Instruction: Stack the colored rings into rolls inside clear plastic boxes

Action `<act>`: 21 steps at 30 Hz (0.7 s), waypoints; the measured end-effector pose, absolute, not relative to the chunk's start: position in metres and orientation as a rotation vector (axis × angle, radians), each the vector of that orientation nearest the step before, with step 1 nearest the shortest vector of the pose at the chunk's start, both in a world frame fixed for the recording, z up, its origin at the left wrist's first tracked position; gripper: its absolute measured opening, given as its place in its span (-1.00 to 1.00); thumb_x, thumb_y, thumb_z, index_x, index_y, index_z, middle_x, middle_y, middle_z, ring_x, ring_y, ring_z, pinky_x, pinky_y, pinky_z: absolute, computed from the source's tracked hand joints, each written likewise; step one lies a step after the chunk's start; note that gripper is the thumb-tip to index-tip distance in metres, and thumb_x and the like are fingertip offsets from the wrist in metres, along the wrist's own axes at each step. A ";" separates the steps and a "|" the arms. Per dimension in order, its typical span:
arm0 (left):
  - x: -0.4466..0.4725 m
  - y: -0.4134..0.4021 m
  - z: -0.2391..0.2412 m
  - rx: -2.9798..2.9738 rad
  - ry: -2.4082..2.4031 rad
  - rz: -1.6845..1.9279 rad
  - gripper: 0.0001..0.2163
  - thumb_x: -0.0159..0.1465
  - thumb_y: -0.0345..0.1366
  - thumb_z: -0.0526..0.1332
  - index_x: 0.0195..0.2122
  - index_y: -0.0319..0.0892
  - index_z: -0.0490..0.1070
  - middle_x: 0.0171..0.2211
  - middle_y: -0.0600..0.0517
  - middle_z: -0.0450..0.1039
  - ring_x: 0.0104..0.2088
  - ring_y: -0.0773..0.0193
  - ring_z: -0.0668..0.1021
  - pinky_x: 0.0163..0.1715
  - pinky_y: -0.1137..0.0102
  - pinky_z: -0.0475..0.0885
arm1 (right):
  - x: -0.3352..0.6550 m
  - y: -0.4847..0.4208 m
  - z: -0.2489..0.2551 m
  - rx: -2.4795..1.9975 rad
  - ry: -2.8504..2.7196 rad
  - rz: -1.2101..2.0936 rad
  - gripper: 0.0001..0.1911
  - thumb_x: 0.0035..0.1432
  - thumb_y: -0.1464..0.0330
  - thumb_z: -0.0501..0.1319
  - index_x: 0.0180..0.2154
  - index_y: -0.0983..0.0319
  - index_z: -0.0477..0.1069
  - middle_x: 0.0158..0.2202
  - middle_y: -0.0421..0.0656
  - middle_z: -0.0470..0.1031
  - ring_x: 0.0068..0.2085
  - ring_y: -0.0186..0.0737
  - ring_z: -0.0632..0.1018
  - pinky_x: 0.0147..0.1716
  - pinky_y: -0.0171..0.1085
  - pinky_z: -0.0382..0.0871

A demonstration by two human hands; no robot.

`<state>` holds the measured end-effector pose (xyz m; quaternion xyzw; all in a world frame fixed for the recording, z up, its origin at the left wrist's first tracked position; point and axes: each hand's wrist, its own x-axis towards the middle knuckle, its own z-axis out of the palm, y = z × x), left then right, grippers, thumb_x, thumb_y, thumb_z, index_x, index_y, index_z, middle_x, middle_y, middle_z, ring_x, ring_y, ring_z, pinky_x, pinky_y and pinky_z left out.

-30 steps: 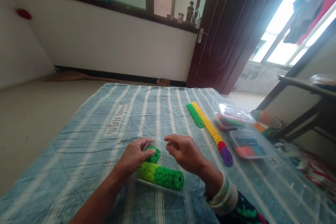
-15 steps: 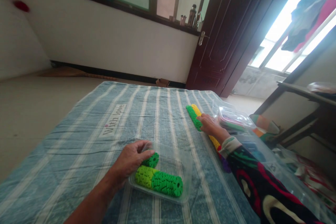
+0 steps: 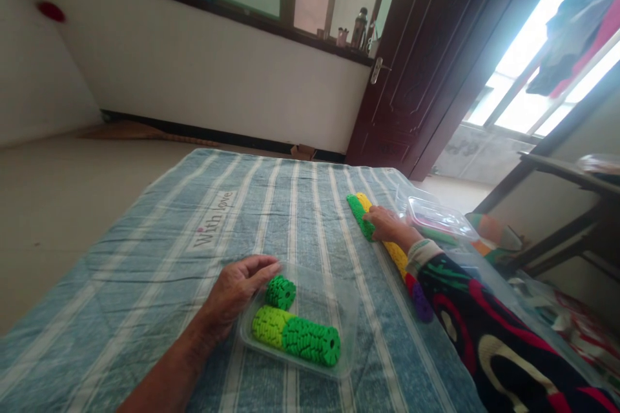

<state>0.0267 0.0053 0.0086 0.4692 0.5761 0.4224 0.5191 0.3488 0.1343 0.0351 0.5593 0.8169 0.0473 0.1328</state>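
Note:
My left hand rests on the near-left edge of a clear plastic tray, fingers curved loosely over its rim, holding nothing. In the tray lie a long green roll of stacked toothed discs, light green at one end, and a short dark green stack beside my fingertips. My right hand reaches far right and lies on a green row of discs, fingers pressed around its near end. Beside it runs a long yellow row ending in red and purple discs.
A blue striped cloth covers the table. Clear lidded boxes with coloured pieces stand at the right edge. A dark door, a wall and a window sill with bottles are behind. A dark wooden frame stands to the right.
My right hand left the tray and reached out to the green row at the far right. My left hand let the short green stack settle in the tray and stays on the rim.

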 end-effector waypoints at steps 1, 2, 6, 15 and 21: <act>0.027 0.005 0.009 1.130 1.381 1.014 -0.62 -0.04 -0.03 0.39 -0.29 -0.19 0.57 -0.44 0.07 0.56 -0.42 0.26 0.51 -0.38 0.44 0.39 | 0.349 0.134 0.035 1.619 2.377 0.139 -0.56 -0.07 0.42 0.36 -0.07 0.24 0.47 -0.06 0.01 0.43 -0.02 0.00 0.45 -0.16 -0.25 0.32; 0.027 0.005 0.010 1.135 1.378 1.014 -0.63 -0.03 -0.03 0.39 -0.29 -0.19 0.57 -0.44 0.07 0.56 -0.41 0.25 0.52 -0.37 0.44 0.39 | 0.349 0.134 0.035 1.615 2.385 0.142 -0.58 -0.06 0.43 0.35 -0.08 0.24 0.47 -0.07 0.00 0.43 -0.02 0.00 0.46 -0.17 -0.25 0.32; 0.027 0.003 0.012 1.167 1.373 1.006 -0.63 -0.02 -0.03 0.37 -0.29 -0.20 0.57 -0.43 0.06 0.56 -0.39 0.23 0.53 -0.33 0.42 0.40 | 0.349 0.131 0.034 1.609 2.421 0.152 -0.66 0.03 0.46 0.27 -0.09 0.25 0.46 -0.08 -0.01 0.45 -0.01 -0.05 0.46 -0.19 -0.28 0.31; 0.026 0.003 0.008 1.183 1.358 1.002 -0.66 0.00 -0.05 0.36 -0.30 -0.19 0.56 -0.44 0.07 0.54 -0.40 0.25 0.51 -0.34 0.42 0.39 | 0.349 0.123 0.034 1.632 2.458 0.155 -0.72 0.07 0.50 0.19 -0.13 0.27 0.47 -0.10 -0.03 0.48 -0.05 -0.12 0.48 -0.20 -0.32 0.28; 0.026 0.006 0.003 1.179 1.345 1.020 -0.67 0.01 -0.06 0.37 -0.30 -0.19 0.56 -0.43 0.07 0.55 -0.40 0.25 0.51 -0.31 0.39 0.39 | 0.345 0.127 0.037 1.635 2.468 0.117 -0.71 0.04 0.51 0.20 -0.14 0.24 0.47 -0.17 -0.08 0.53 -0.10 -0.13 0.51 -0.26 -0.33 0.24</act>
